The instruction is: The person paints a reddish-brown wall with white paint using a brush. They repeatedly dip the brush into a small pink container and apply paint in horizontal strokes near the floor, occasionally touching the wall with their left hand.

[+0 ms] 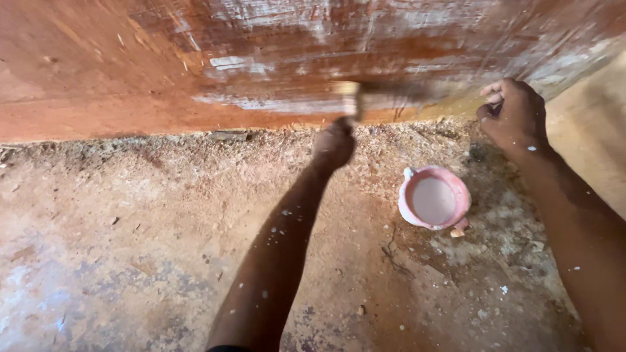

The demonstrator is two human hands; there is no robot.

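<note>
**Brush on the board, cup close to my arm**

Right now my left hand [334,145] is stretched out in front of me, fingers clenched around the handle of a paintbrush [365,98]. Its bristles lie against the lower part of the big reddish wooden board [130,72], where pale streaks of coating show across the grain. The brush is blurred, so I cannot tell exactly where the bristles end.

My right hand [512,114] is off to the side, by the lower edge of the same board. Its fingers are curled into a loose fist with nothing in them that I can see; whether the knuckles actually touch the wood I cannot tell.

On the floor [143,261] between my two arms sits a pink cup [433,201] holding pale, milky liquid. It is upright, near my right forearm and just below the board's edge. Sawdust and wood chips [417,140] lie thick along that edge.

What worries me is the cup: it stands close enough that a careless sweep of either arm could tip it and spill the liquid over the dusty floor. The loose shavings are another risk, I think. A wet brush dragged too low could pick them up and smear grit into the fresh coat.
</note>
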